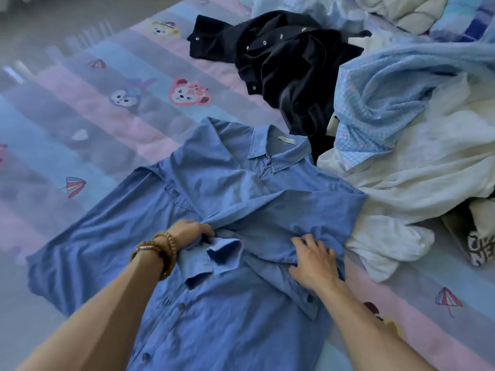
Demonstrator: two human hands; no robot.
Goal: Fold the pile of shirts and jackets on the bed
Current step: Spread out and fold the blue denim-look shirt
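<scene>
Curled fingers of the left hand (191, 231) pinch a ridge of cloth at lower centre, while the right hand (313, 261) lies just right of it, fingers bent and gripping a fold of the blue shirt (225, 199). The shirt is spread front-up across the centre of the bed sheet (80, 108), its right sleeve drawn across the chest. The sleeve fold seems in hand; next comes smoothing it flat, then the left side. The black jacket (278, 62) and pale garments (417, 156) wait at upper right.
</scene>
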